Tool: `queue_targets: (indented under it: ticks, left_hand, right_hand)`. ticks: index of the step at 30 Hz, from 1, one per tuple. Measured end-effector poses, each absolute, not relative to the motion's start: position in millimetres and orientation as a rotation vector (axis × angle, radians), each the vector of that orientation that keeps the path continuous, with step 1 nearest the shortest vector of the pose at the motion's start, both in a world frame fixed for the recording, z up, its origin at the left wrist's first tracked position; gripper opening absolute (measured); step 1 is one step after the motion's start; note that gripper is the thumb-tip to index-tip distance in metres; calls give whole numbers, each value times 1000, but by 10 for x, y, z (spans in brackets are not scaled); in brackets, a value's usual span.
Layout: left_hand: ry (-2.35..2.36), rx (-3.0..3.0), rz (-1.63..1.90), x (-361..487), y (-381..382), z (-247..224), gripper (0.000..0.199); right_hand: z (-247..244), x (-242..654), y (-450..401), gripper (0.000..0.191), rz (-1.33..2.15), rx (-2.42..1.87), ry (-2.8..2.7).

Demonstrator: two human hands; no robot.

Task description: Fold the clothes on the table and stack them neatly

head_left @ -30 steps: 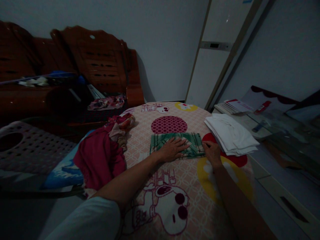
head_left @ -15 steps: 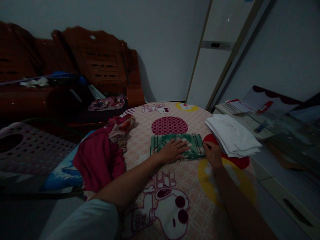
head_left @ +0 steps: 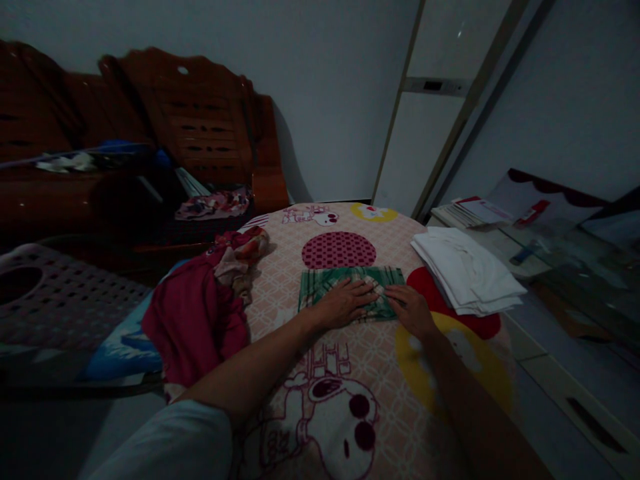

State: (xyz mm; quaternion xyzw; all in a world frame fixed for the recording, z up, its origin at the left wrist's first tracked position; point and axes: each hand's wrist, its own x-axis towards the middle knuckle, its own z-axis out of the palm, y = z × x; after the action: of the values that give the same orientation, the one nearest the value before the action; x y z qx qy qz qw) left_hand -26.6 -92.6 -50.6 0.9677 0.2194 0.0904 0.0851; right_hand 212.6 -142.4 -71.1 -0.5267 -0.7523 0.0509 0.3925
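A green plaid cloth (head_left: 315,283), folded into a flat rectangle, lies on the patterned tablecloth (head_left: 280,267). Flat on its middle rests my left hand (head_left: 345,303), fingers spread. My right hand (head_left: 409,310) lies over the cloth's right end, its fingers extended on the fabric near the fingertips of my left hand. Both palms face down, and part of the cloth is hidden beneath them.
Folded white cloths (head_left: 465,270) are stacked at the table's right. Crumpled magenta clothing (head_left: 195,320) lies along the left edge. Beyond are a wooden bench (head_left: 200,127), a pink woven chair (head_left: 65,300) and a glass-topped cabinet (head_left: 565,267) with papers.
My right hand has moved left from the cloth's right edge onto its top, and its fingers have opened out. My left hand stays in place.
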Motion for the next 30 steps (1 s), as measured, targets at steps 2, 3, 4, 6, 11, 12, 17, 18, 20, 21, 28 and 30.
queue_targets:
  ticks: [2, 3, 4, 6, 11, 12, 17, 18, 20, 21, 28, 30]
  left_hand:
    - [630, 2831, 330, -277, -930, -473, 51]
    - [615, 2782, 397, -294, -922, -439, 51]
    - [611, 2721, 491, -321, -905, -395, 50]
    - [680, 2581, 716, -413, -834, -292, 46]
    - [1275, 2424, 825, -833, -513, -139, 36]
    - [1410, 2424, 735, -927, -450, -139, 35]
    - [1634, 2403, 292, -1250, -259, -181, 31]
    - [1617, 2394, 249, -1274, -242, -188, 31]
    - [1602, 2374, 218, -1292, -223, -201, 33]
    - [1609, 2362, 216, -1290, -218, -206, 34]
    - [1665, 2277, 248, -1231, -225, -212, 21]
    - [1675, 2243, 330, -1220, -218, -225, 20]
  right_hand:
    - [-735, 2151, -1411, 22, 146, -1353, -1862]
    - [-742, 2166, -1406, 23, 134, -1371, -1822]
    - [-747, 2185, -1401, 24, 109, -1395, -1771]
    - [-751, 2237, -1392, 28, 33, -1455, -1658]
    - [-782, 2414, -1346, 40, -79, -1605, -1524]
    - [-798, 2439, -1326, 42, -69, -1630, -1528]
    - [-925, 2442, -1174, 45, -48, -1727, -1598]
    - [-956, 2427, -1144, 43, -73, -1762, -1596]
    - [-1010, 2401, -1097, 37, -126, -1831, -1589]
    - [-1030, 2394, -1081, 34, -142, -1855, -1590]
    - [-1017, 2438, -1007, 16, -58, -1806, -1588]
    - [-988, 2436, -990, 13, -18, -1778, -1556]
